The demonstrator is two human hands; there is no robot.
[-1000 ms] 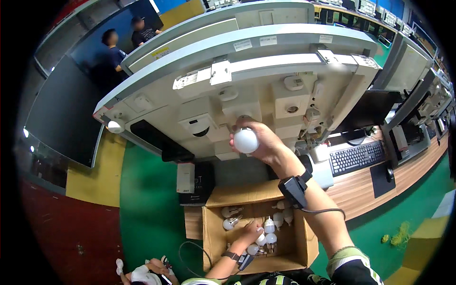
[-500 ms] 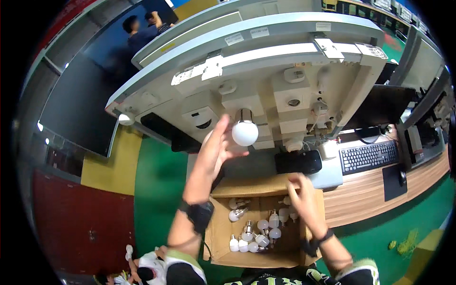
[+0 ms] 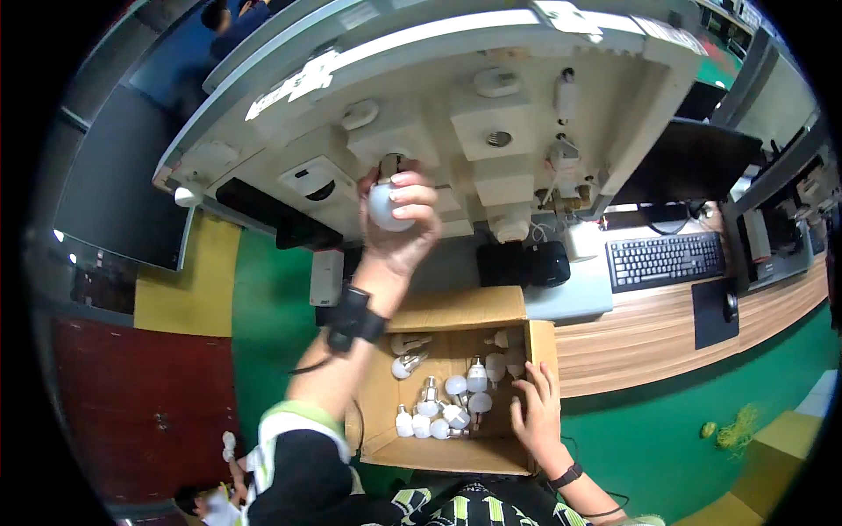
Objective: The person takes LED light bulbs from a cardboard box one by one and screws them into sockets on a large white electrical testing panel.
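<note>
My left hand [image 3: 407, 230] is raised to the upright panel, its fingers wrapped round a round white light bulb [image 3: 384, 210]. The bulb's silver base points up toward a white square block on the panel; whether it sits in a socket there is hidden. Below, several white bulbs of different shapes, one of them [image 3: 476, 377] standing upright, lie in an open cardboard box [image 3: 452, 309]. At the box's right wall rests my right hand [image 3: 537, 419], fingers spread and nothing seen in them.
On the panel are an empty round socket [image 3: 498, 138] and a white sensor-like device [image 3: 307, 178]. A black keyboard [image 3: 667, 260], a mouse [image 3: 731, 305] and a monitor [image 3: 688, 167] stand on the wooden desk to the right. Other people show at the upper left and lower left.
My left hand has gone from open beside the bulb to closed round it. My right hand has lowered to the box's right wall. The view has shifted, so the panel appears higher and further left.
</note>
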